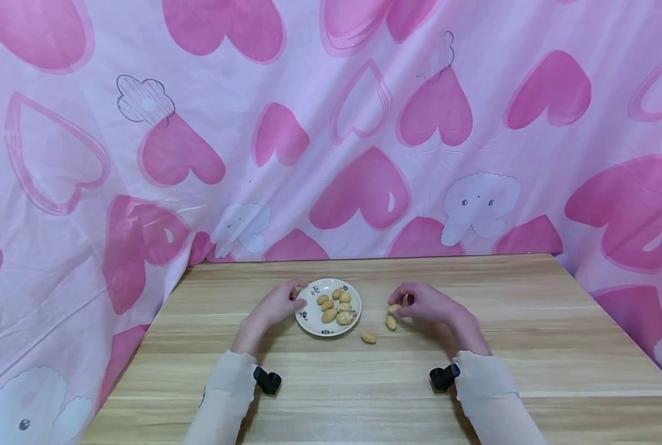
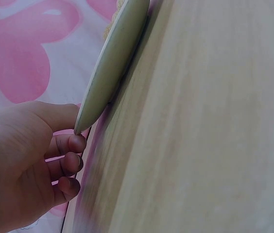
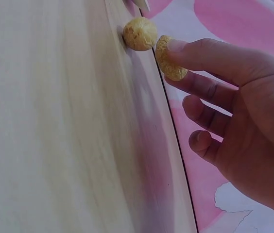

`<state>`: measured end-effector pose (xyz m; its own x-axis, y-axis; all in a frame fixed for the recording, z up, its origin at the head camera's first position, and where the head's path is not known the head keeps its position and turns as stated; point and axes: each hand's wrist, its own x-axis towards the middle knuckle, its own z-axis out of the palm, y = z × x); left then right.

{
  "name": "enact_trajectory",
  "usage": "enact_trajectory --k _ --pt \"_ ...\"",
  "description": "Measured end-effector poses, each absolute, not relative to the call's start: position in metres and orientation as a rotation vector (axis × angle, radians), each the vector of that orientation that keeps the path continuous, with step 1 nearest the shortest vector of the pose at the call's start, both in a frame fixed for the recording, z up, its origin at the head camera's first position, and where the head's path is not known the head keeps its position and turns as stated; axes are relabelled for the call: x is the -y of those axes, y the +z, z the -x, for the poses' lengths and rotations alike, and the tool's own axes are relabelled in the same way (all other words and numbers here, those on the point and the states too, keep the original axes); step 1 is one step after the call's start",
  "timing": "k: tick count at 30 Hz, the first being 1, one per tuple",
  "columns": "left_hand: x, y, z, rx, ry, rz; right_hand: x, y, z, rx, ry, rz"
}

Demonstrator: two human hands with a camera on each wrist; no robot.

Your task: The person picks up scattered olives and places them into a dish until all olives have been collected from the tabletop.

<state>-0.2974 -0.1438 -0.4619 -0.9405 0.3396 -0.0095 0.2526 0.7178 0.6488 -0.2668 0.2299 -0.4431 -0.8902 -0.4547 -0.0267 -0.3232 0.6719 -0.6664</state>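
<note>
In the head view my left hand (image 1: 275,304) holds the left rim of a small white plate (image 1: 313,326) with dark printed marks. The left wrist view shows this hand (image 2: 25,160) pinching the plate's edge (image 2: 103,82) between thumb and index finger. Several tan nuts in their shells (image 1: 329,316) lie on the plate. To the right of it, my right hand (image 1: 428,303) pinches a wrinkled tan nut (image 3: 165,57) between thumb and index finger. A second nut (image 1: 390,322) lies on the table just below those fingertips. Another nut (image 1: 368,337) rests between hand and plate.
Both hands work over a wood-grain table (image 1: 342,395). Behind its back edge hangs a pink cloth (image 1: 331,93) printed with hearts. Black wrist cameras (image 1: 267,381) are strapped over the pale sleeves (image 1: 489,386).
</note>
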Motion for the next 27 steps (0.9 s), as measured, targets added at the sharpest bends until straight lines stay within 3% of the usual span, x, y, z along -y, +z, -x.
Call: enact_trajectory --k 27 --pt "0.143 -0.46 0.297 -2.792 1.059 -0.501 -0.198 -0.439 0.259 -2.638 -1.035 0.693"
